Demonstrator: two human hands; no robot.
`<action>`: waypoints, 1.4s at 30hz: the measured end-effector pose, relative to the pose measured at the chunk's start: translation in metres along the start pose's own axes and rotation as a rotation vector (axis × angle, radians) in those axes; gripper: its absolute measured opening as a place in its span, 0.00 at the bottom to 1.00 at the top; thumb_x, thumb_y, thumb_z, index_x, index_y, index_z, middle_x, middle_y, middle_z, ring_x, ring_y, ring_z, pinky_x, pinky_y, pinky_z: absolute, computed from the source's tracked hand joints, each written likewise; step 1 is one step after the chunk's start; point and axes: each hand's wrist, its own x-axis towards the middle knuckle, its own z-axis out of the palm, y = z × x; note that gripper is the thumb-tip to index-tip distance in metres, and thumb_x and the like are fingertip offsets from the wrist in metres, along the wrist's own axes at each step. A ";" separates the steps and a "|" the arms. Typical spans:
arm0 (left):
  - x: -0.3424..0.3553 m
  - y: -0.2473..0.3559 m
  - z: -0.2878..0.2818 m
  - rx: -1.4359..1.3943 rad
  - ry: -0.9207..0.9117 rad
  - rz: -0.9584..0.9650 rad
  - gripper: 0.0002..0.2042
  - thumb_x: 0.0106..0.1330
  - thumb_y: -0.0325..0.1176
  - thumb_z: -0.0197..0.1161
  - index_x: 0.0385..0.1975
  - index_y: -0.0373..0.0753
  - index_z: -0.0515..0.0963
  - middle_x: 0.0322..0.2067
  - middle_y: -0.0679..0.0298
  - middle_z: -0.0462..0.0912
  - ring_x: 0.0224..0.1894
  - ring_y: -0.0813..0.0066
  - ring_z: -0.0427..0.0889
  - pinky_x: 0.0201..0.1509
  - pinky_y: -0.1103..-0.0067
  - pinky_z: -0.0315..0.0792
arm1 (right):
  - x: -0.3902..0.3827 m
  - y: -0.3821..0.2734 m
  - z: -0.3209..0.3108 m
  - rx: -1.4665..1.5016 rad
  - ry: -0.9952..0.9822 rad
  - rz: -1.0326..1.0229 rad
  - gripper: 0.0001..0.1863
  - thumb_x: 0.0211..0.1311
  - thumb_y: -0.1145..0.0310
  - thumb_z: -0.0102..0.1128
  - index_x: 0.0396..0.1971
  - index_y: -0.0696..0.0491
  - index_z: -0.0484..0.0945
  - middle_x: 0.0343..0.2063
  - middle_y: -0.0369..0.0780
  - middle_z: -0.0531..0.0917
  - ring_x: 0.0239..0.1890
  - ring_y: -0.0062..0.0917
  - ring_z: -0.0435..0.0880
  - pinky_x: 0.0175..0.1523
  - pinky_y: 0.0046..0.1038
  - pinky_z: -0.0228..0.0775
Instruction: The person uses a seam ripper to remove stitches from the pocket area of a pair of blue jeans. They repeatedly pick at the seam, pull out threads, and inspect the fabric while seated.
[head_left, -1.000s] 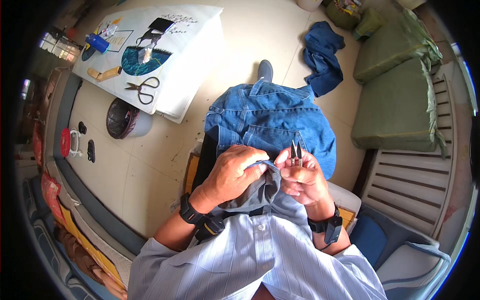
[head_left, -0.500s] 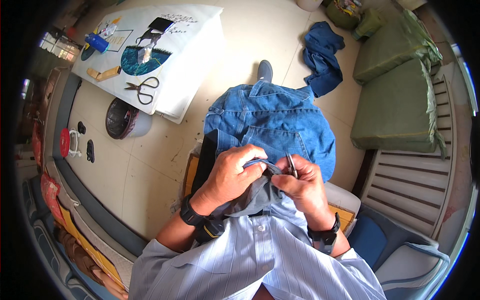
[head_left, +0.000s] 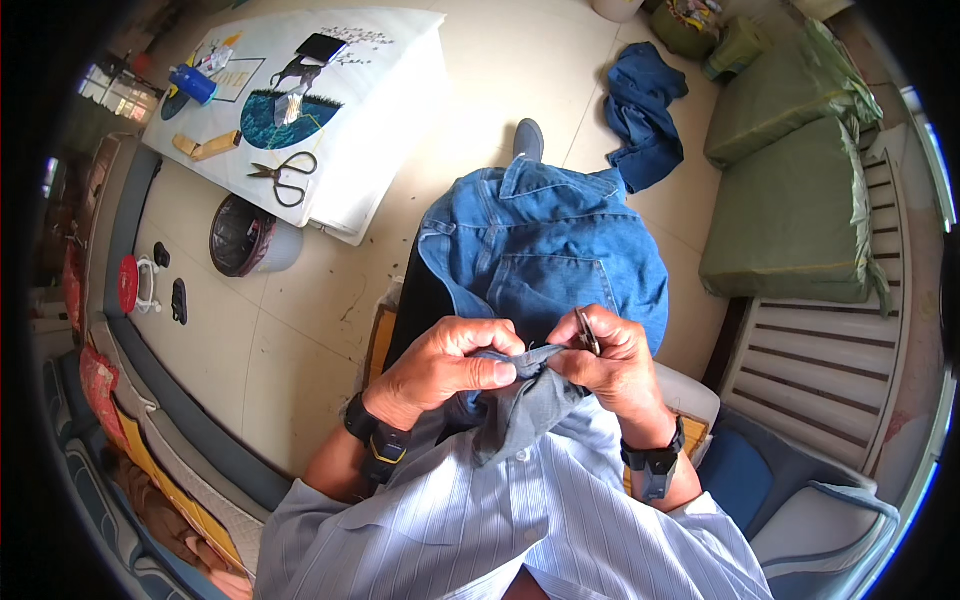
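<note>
Blue denim jeans point(head_left: 550, 235) lie across my lap. My left hand point(head_left: 440, 375) is closed on the seam of a dark grey cloth point(head_left: 525, 415) that hangs over my shirt front. Its thumb presses on the folded edge. My right hand point(head_left: 615, 365) grips small metal thread snips point(head_left: 588, 332) among its fingers, with thumb and forefinger also pinching the same folded edge. The snips' tips are partly hidden.
A white table point(head_left: 385, 90) at upper left holds large black scissors point(head_left: 282, 178), a blue cylinder point(head_left: 194, 85) and other items. A bin point(head_left: 250, 235) stands below it. Dark blue denim point(head_left: 640, 110) lies on the floor. Green covered cushions point(head_left: 780, 220) and a slatted bench point(head_left: 810, 370) are at right.
My left hand has moved down, drawing the seam and grey cloth lower. The snips have tilted from upright to angled in my right hand, whose fingers now pinch the cloth.
</note>
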 end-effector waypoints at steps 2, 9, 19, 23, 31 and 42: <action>-0.001 -0.010 0.005 -0.147 0.003 0.003 0.09 0.66 0.32 0.72 0.40 0.34 0.83 0.36 0.69 0.80 0.41 0.80 0.76 0.48 0.79 0.69 | 0.002 0.009 0.002 0.001 -0.038 -0.001 0.08 0.63 0.81 0.69 0.40 0.55 0.83 0.32 0.27 0.81 0.33 0.09 0.74 0.39 0.17 0.67; -0.002 -0.034 0.033 -0.210 0.364 -0.059 0.06 0.71 0.29 0.68 0.42 0.36 0.83 0.37 0.75 0.81 0.39 0.88 0.74 0.47 0.86 0.68 | 0.008 0.017 0.002 -0.776 0.176 -0.256 0.11 0.61 0.78 0.72 0.42 0.58 0.82 0.32 0.36 0.83 0.36 0.15 0.80 0.41 0.25 0.73; 0.004 -0.030 0.044 0.140 0.408 0.097 0.08 0.70 0.26 0.70 0.43 0.32 0.80 0.34 0.76 0.80 0.36 0.92 0.72 0.38 0.86 0.69 | -0.012 -0.025 0.000 -0.237 0.119 -0.074 0.11 0.68 0.74 0.69 0.47 0.59 0.83 0.36 0.34 0.83 0.38 0.13 0.79 0.44 0.20 0.72; 0.003 -0.028 0.040 0.181 0.406 0.186 0.06 0.68 0.26 0.70 0.40 0.33 0.81 0.33 0.73 0.79 0.35 0.89 0.73 0.40 0.85 0.68 | -0.017 -0.035 -0.008 -0.270 0.029 -0.075 0.21 0.76 0.59 0.61 0.54 0.62 0.82 0.37 0.36 0.83 0.40 0.18 0.79 0.48 0.24 0.72; -0.001 -0.031 0.032 -0.009 0.331 0.161 0.05 0.68 0.28 0.69 0.39 0.34 0.82 0.34 0.69 0.78 0.35 0.82 0.74 0.41 0.82 0.67 | -0.014 -0.024 -0.003 -0.411 -0.016 -0.245 0.11 0.66 0.74 0.70 0.46 0.60 0.84 0.32 0.41 0.81 0.35 0.31 0.81 0.42 0.31 0.73; -0.002 -0.033 0.025 -0.018 0.291 0.160 0.07 0.68 0.30 0.70 0.39 0.35 0.82 0.34 0.69 0.78 0.35 0.82 0.73 0.41 0.81 0.66 | -0.010 -0.014 -0.006 -0.506 -0.041 -0.313 0.11 0.65 0.74 0.72 0.45 0.60 0.86 0.32 0.39 0.84 0.34 0.26 0.83 0.40 0.28 0.73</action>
